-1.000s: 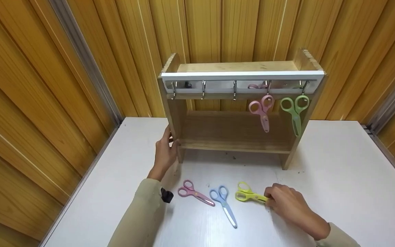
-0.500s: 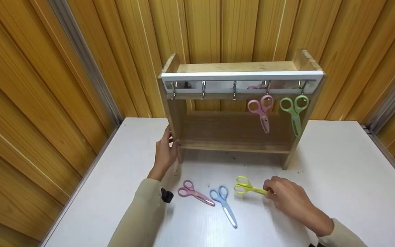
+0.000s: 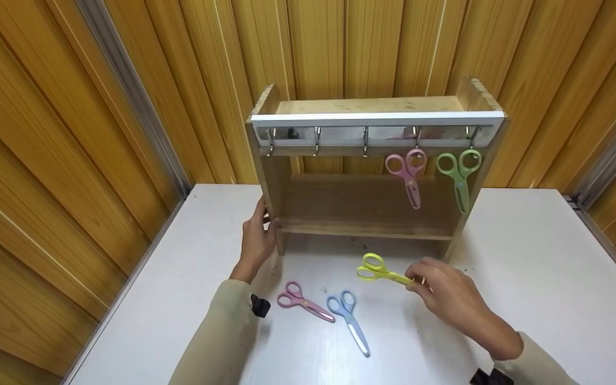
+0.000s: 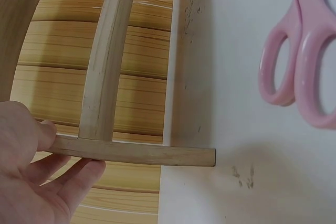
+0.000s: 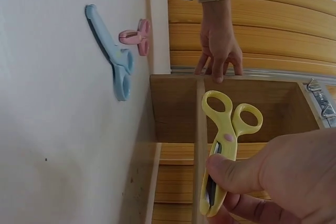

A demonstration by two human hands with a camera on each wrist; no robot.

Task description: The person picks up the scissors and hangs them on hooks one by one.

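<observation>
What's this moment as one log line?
right hand: pinches yellow scissors; left hand: grips wooden rack; green scissors: hooked; blue scissors: on table

On my feed my left hand [image 3: 256, 240] grips, thumb [image 4: 46, 135] opposed to the fingers [image 4: 84, 178], left forearm [image 3: 214, 334] stretching back behind it. To its right and nearer me, my right hand [image 3: 447, 289] pinches between thumb and fingers, right forearm [image 3: 538, 366] angled back.

The yellow scissors [image 3: 385, 274] near the middle look like smooth plastic. Higher up, the shelf [image 3: 361, 203] is plain wood with shiny metal hooks [image 3: 366, 141]. The worktop [image 3: 179, 256] is smooth and shiny. Bottom left, the sleeve [image 3: 220, 331] is dull cloth.
</observation>
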